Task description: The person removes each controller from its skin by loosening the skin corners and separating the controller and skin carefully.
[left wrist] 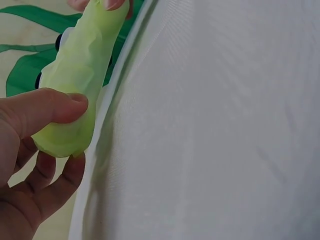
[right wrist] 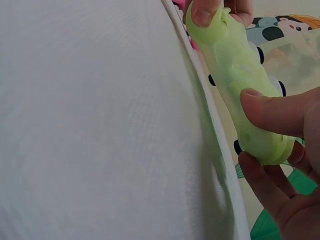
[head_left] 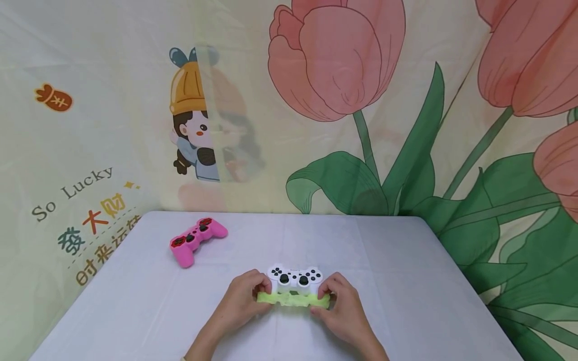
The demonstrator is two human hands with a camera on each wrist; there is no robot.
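A white game controller (head_left: pixel 294 284) with black sticks and buttons is held up over the near half of the table. Its handle ends sit inside a thin yellow-green silicone cover (head_left: pixel 293 300), while the button face is bare. My left hand (head_left: pixel 239 300) grips the left end, the thumb pressed on the cover (left wrist: pixel 75 65) and the fingers curled behind. On the other end, my right hand (head_left: pixel 345 308) holds the same way, thumb on the cover (right wrist: pixel 235 70) and fingertips at its tip. Wrinkles run along the stretched cover in both wrist views.
A pink controller (head_left: pixel 198 240) with black and red buttons lies at the back left of the table. White cloth (head_left: pixel 384 265) covers the tabletop. Behind it hangs a printed curtain (head_left: pixel 253 190) with tulips and a cartoon figure.
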